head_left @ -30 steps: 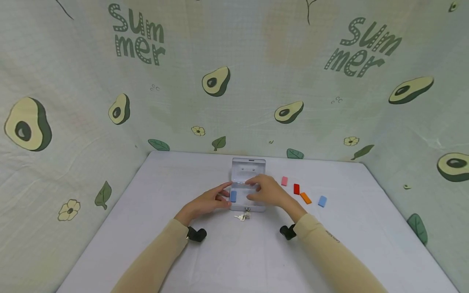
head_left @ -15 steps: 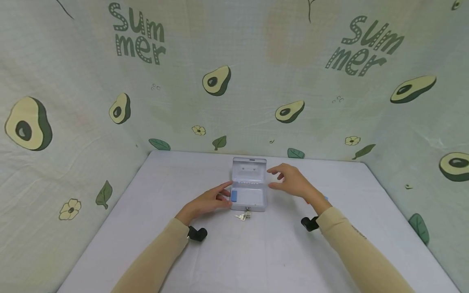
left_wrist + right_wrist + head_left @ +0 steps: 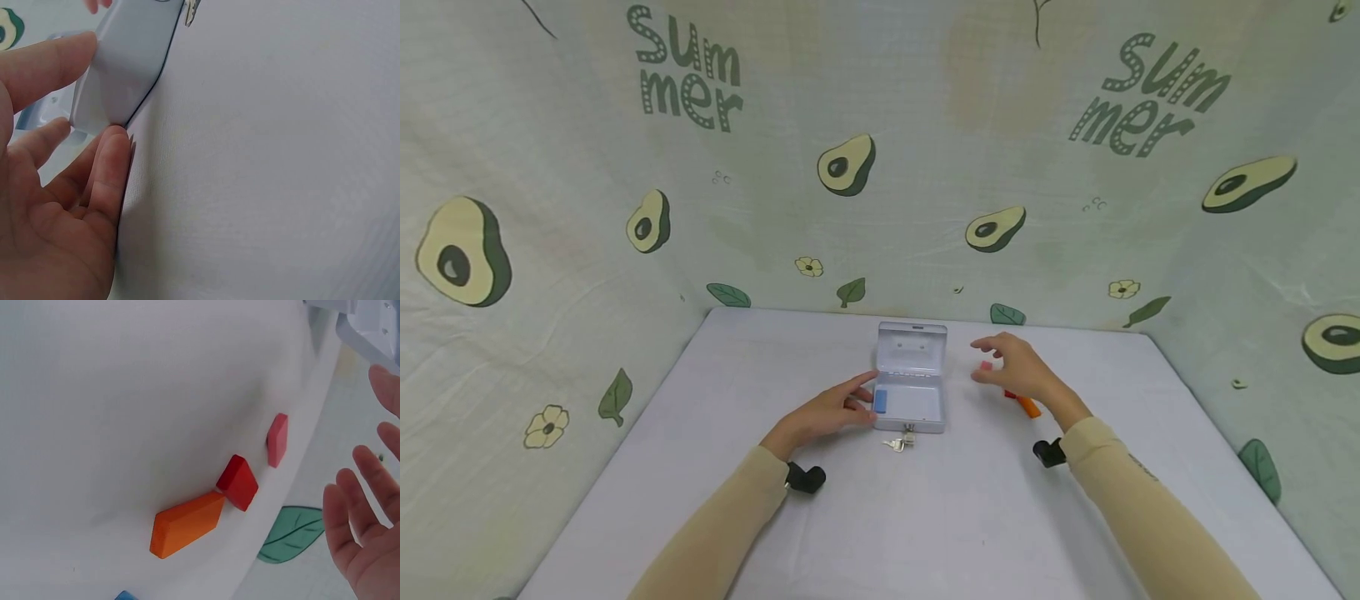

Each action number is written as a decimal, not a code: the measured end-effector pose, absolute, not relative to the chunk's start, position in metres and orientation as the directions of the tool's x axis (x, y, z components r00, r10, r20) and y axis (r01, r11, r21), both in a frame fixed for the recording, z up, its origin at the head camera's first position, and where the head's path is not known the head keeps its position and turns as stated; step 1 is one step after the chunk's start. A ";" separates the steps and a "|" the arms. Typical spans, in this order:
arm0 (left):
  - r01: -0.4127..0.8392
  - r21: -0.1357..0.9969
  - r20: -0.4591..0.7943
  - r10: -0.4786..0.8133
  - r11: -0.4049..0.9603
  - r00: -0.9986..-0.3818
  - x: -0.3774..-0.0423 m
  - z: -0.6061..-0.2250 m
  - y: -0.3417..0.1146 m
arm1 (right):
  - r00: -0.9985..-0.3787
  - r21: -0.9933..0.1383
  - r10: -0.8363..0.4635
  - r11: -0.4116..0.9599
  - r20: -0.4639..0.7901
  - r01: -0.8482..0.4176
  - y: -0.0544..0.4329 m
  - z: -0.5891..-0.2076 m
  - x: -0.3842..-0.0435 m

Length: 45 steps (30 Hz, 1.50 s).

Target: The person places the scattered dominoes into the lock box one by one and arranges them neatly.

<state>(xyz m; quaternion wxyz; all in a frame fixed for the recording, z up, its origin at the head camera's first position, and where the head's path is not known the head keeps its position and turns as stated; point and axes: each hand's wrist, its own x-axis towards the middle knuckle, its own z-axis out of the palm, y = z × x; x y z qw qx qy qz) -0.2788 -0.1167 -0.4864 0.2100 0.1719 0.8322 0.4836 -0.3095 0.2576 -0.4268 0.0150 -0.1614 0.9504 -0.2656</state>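
A small pale lilac metal box (image 3: 919, 405) stands with its lid (image 3: 912, 348) up, and a blue block (image 3: 880, 402) lies in its left end. My left hand (image 3: 822, 417) touches the box's left side with its fingertips, thumb spread near the front. In the left wrist view, the thumb and fingers (image 3: 109, 169) meet the box's wall without wrapping it. My right hand (image 3: 1024, 372) hovers to the right of the box, fingers loosely bent and holding nothing. Partly behind it lie a pink block (image 3: 278, 440), a red block (image 3: 238, 482) and an orange block (image 3: 187, 525).
Keys (image 3: 895, 445) hang from the lock at the box's front. Another blue block (image 3: 125, 595) shows at the bottom of the right wrist view. The white table (image 3: 760, 358) is backed by a cloth (image 3: 910, 275) printed with avocados.
My right hand has moved from over the box out to the right, above the loose blocks, with its fingers empty. My left hand has stayed against the box's left side.
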 end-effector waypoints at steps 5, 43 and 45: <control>0.078 0.885 -0.183 0.498 0.458 -0.848 -0.278 -0.487 -0.118 | -0.950 -0.513 -0.309 0.810 0.039 -0.284 0.265 -0.436 -0.316; 0.076 0.874 -0.191 0.483 0.480 -0.855 -0.279 -0.487 -0.117 | -0.979 -0.440 -0.195 0.886 -0.067 -0.146 0.285 -0.477 -0.343; 0.076 0.876 -0.190 0.485 0.476 -0.854 -0.279 -0.487 -0.117 | -0.979 -0.434 -0.194 0.889 -0.065 -0.147 0.285 -0.478 -0.343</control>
